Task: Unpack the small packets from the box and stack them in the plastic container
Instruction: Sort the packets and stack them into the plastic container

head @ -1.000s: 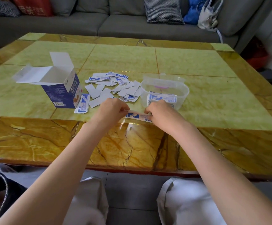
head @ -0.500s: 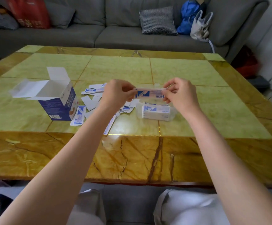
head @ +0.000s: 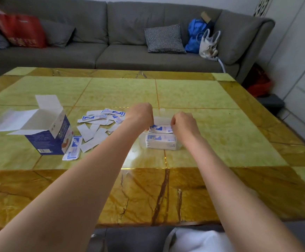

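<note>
2 hands, left hand [head: 142,114] and right hand [head: 183,124], pinch a packet [head: 160,128] over the plastic container [head: 142,141].

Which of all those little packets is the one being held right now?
The packet pinched at its ends by the left hand and right hand, just above the stack in the plastic container. The others lie loose on the table.

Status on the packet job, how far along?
Roughly midway. Done: box is open and a stack already sits in the container. In hand: left hand and right hand each grip an end of a packet over that stack. Left: loose packets scattered beside the box.
</note>
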`<action>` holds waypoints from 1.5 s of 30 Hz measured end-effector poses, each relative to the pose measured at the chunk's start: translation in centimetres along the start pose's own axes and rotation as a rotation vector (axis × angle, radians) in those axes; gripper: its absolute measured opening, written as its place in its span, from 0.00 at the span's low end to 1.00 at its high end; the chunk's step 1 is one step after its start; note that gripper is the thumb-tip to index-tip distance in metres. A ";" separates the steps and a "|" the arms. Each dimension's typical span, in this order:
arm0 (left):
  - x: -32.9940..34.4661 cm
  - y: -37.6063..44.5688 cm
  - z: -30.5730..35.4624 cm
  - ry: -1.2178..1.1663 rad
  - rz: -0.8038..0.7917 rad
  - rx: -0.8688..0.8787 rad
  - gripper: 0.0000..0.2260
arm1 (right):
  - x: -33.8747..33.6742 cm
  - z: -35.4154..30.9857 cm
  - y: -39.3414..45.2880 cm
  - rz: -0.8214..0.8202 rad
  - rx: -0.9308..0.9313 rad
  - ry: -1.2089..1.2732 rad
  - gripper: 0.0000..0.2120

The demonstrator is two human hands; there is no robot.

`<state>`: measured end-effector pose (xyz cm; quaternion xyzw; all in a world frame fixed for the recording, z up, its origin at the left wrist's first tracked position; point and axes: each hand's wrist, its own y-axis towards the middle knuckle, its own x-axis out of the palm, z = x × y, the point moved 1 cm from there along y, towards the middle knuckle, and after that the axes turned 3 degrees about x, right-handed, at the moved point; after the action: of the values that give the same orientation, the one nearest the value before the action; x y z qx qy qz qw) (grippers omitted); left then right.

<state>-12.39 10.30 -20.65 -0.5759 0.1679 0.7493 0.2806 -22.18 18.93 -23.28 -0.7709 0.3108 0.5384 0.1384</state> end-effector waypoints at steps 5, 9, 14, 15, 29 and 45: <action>0.8 0.4 -0.3 0.116 -0.105 0.024 0.11 | 0.2 -0.1 -0.4 -0.027 -0.062 -0.075 0.13; 0.9 0.8 0.0 0.215 -0.125 0.012 0.06 | -0.2 -0.6 -0.6 -0.053 -0.080 -0.100 0.14; 0.7 1.3 0.2 0.240 -0.213 -0.005 0.11 | -1.0 -1.0 -0.7 -0.113 -0.061 -0.131 0.15; 0.7 1.3 0.3 0.245 -0.232 -0.011 0.10 | -1.2 -1.1 -0.6 -0.133 -0.054 -0.130 0.15; 0.0 1.1 0.8 0.185 -0.274 -0.046 0.11 | -2.0 -2.3 0.5 -0.366 0.037 -0.181 0.12; -1.3 0.2 1.0 0.095 -0.217 -0.042 0.11 | -3.8 -3.8 0.1 -0.326 0.017 -0.284 0.08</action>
<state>-13.09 10.45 -19.15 -0.6311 0.1022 0.6899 0.3397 -20.27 18.07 -18.34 -0.7261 0.1641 0.6095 0.2727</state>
